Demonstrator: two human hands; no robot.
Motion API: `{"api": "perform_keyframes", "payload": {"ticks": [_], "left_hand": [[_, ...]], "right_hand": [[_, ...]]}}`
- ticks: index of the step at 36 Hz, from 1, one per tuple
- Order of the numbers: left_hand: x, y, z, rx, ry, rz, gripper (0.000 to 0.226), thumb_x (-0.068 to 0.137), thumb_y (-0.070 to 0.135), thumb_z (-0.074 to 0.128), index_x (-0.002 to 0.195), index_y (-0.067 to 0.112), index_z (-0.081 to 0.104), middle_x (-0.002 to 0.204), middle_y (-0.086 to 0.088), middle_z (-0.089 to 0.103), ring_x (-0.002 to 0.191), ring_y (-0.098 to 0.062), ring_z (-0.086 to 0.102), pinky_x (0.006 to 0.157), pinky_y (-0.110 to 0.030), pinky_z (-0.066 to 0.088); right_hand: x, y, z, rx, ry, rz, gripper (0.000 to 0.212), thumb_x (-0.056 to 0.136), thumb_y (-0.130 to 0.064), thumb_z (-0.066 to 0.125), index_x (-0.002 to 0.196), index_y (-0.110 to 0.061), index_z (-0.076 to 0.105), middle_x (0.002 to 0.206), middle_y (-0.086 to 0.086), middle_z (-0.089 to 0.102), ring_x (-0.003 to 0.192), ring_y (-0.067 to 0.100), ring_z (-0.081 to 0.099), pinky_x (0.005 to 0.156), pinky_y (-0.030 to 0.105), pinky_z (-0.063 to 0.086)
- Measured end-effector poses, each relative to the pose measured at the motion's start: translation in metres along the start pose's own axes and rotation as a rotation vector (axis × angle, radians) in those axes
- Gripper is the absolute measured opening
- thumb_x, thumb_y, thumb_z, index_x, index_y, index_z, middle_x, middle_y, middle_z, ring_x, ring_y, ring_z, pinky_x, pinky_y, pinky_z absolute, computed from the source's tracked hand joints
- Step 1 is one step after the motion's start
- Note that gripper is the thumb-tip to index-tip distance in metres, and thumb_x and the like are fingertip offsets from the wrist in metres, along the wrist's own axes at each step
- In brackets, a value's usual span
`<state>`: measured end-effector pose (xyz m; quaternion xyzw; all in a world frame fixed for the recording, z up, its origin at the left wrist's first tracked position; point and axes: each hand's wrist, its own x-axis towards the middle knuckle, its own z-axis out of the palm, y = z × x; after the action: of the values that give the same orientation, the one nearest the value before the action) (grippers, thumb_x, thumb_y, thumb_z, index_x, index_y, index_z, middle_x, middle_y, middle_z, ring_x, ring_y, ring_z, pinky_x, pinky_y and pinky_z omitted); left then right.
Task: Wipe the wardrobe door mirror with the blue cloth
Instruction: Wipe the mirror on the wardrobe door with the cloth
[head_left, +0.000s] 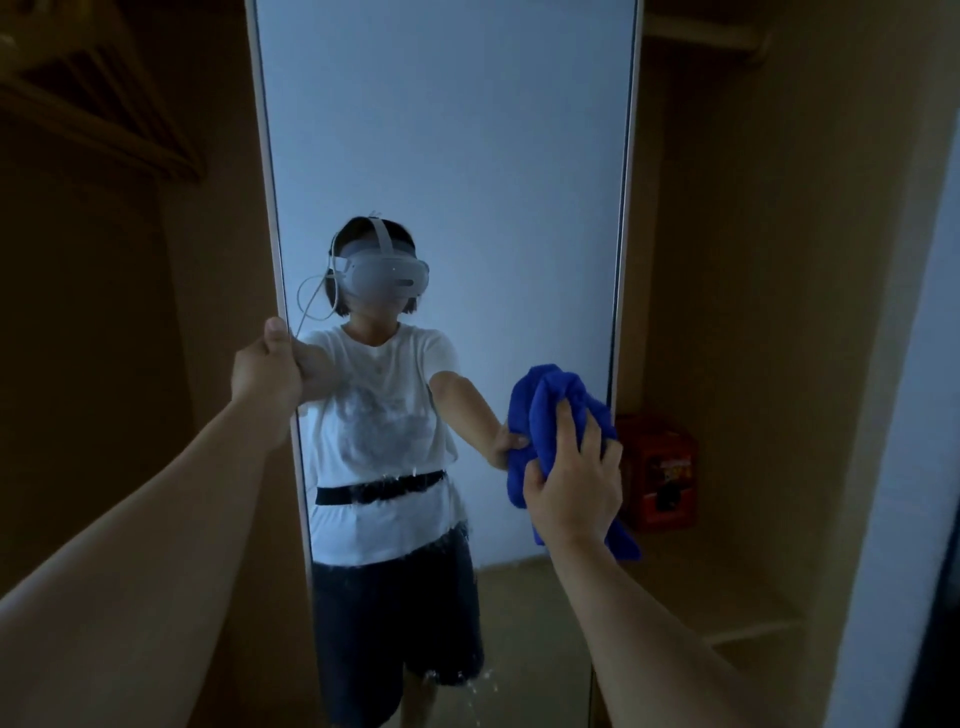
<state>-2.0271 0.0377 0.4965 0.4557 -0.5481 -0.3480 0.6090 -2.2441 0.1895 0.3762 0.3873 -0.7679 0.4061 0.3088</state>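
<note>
One blue cloth (545, 415) is bunched against the mirror (441, 156), near the mirror's right edge at mid-height. One right hand (571, 483) grips the cloth, fingers curled into its folds and clamped on the fabric. One left hand (267, 371) holds the mirror's left edge, thumb upright along the frame; the remaining fingers wrap behind the edge. Water streaks (395, 480) mark the lower glass. One red box (657, 473) sits just right of the mirror. One wooden shelf (93, 104) hangs upper left of the mirror.
</note>
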Motion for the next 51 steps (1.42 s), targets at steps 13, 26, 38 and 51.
{"api": "perform_keyframes", "payload": {"ticks": [13, 26, 38, 51], "left_hand": [[-0.01, -0.011, -0.011, 0.014, -0.104, -0.01, 0.049, 0.098, 0.05, 0.029, 0.094, 0.012, 0.058, 0.087, -0.015, 0.061, 0.086, -0.028, 0.058, 0.076, -0.038, 0.046], [-0.024, -0.015, -0.017, 0.034, -0.149, -0.093, 0.054, 0.095, 0.057, 0.028, 0.093, 0.012, 0.058, 0.071, -0.005, 0.052, 0.063, -0.016, 0.05, 0.055, -0.026, 0.039], [-0.038, -0.043, -0.027, 0.12, -0.298, -0.209, 0.078, 0.092, 0.063, 0.019, 0.124, 0.0, 0.052, 0.092, -0.017, 0.062, 0.074, -0.022, 0.056, 0.064, -0.029, 0.043], [-0.034, -0.047, -0.021, 0.16, -0.273, -0.207, 0.074, 0.092, 0.064, 0.019, 0.13, 0.005, 0.045, 0.076, 0.0, 0.047, 0.066, -0.011, 0.046, 0.052, -0.025, 0.03]], "right_hand": [[-0.037, -0.046, 0.003, 0.127, -0.095, -0.201, 0.071, 0.061, -0.03, 0.078, 0.128, -0.018, 0.06, 0.123, 0.009, 0.062, 0.089, 0.031, 0.06, 0.067, 0.037, 0.055], [-0.064, -0.057, 0.005, 0.102, -0.229, -0.432, 0.065, 0.067, -0.027, 0.07, 0.13, -0.019, 0.058, 0.124, 0.006, 0.061, 0.091, 0.032, 0.06, 0.064, 0.041, 0.056], [-0.051, -0.096, 0.006, 0.083, -0.092, -0.421, 0.075, 0.061, -0.022, 0.081, 0.131, -0.017, 0.057, 0.126, 0.011, 0.059, 0.095, 0.038, 0.059, 0.068, 0.043, 0.056], [-0.099, -0.088, 0.026, -0.024, -0.264, -0.725, 0.06, 0.062, -0.023, 0.08, 0.12, -0.021, 0.064, 0.119, 0.006, 0.063, 0.093, 0.034, 0.061, 0.069, 0.041, 0.056]]}}
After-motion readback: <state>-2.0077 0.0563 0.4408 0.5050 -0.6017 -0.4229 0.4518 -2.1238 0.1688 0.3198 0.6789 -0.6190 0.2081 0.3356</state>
